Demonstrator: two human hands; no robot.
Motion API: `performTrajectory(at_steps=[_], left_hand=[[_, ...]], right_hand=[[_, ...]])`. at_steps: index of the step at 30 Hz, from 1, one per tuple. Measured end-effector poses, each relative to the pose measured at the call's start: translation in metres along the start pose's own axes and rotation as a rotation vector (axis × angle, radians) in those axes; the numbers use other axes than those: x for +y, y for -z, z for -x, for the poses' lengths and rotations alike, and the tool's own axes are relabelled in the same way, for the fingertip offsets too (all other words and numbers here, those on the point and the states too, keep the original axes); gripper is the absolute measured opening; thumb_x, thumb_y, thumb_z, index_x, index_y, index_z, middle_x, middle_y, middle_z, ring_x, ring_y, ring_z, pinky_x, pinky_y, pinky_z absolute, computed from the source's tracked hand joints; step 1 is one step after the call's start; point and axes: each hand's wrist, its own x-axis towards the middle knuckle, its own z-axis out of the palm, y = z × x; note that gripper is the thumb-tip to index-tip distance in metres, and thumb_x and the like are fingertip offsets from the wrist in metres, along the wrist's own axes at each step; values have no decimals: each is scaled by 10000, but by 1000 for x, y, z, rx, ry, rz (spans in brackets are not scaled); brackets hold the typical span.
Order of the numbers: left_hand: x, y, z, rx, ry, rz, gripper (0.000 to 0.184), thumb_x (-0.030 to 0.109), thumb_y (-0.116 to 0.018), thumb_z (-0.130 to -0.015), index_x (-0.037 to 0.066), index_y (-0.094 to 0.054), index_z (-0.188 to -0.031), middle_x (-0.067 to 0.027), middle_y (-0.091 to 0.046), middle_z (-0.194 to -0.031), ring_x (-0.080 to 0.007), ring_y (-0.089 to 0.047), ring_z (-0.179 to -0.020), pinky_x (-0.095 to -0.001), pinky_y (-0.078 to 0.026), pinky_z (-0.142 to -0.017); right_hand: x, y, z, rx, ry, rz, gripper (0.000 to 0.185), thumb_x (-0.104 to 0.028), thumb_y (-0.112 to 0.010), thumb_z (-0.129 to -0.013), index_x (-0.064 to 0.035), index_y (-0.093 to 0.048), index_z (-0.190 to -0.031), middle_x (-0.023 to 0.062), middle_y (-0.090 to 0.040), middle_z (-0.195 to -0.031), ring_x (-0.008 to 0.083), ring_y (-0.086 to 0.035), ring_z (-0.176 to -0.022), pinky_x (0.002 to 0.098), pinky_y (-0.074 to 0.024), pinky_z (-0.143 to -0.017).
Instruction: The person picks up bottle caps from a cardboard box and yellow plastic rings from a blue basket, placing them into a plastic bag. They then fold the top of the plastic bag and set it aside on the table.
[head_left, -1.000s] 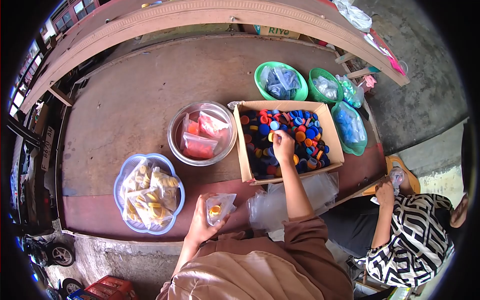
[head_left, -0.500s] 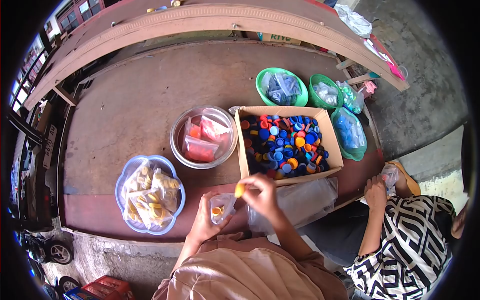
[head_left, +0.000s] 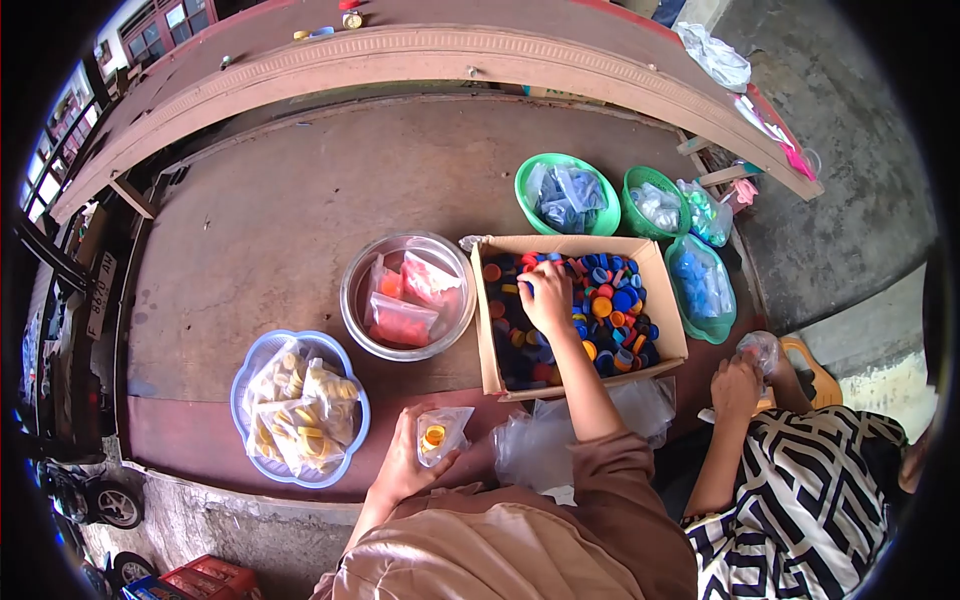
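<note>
From where I stand, the right hand's (head_left: 547, 298) fingers are bent down among the loose bottle caps (head_left: 625, 300); I can't tell whether they pinch one. That hand is the nearer to the caps, over the left part of the cardboard box (head_left: 489, 340), whose long side runs roughly along the table's (head_left: 240, 260) near edge, toward its near right corner. The clear bag (head_left: 454, 426) lies leftward and closer to the wearer from those fingers, by that same edge. The left hand's (head_left: 412, 455) fingers are closed around it, a yellow cap (head_left: 433, 437) showing inside. Beyond, leftward, sits the blue basket (head_left: 363, 410).
</note>
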Motion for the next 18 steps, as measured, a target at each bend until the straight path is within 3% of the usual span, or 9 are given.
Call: performTrajectory(at_steps=[5, 8, 14, 18], left_hand=[[-2, -1, 3, 27, 50, 27, 703, 155, -764, -677, -2, -356, -1227, -223, -467, -1106, -389, -498, -1014, -432, -431, -867], [0, 1, 1, 45, 71, 14, 709, 163, -765, -681, -4, -356, -1236, -224, -466, -1111, -386, -495, -1022, -432, -430, -871], [1, 0, -2, 43, 71, 0, 713, 173, -765, -683, -4, -358, -1240, -223, -467, -1110, -387, -492, -1030, -429, -428, -877], [1, -3, -3, 35, 53, -1, 697, 163, -763, -679, -1, -366, -1227, -221, -472, -1102, -387, -497, -1019, -424, -428, -876]], right_hand=[[-1, -26, -20, -196, -119, 285, 307, -323, -703, -706, -121, -675, -936, 69, -505, -982, 291, -462, -978, 444, -390, -827], [5, -30, -21, -186, -140, 199, 396, -337, -757, -615, -126, -650, -933, 71, -498, -998, 306, -464, -977, 446, -389, -844], [-1, -9, 0, -128, -62, 18, 435, -239, -784, -527, -145, -577, -897, 65, -571, -956, 291, -490, -1013, 439, -383, -841], [-8, -6, 9, -96, -30, 25, 428, -213, -777, -541, -137, -582, -914, 58, -607, -947, 272, -494, -1032, 422, -350, -882]])
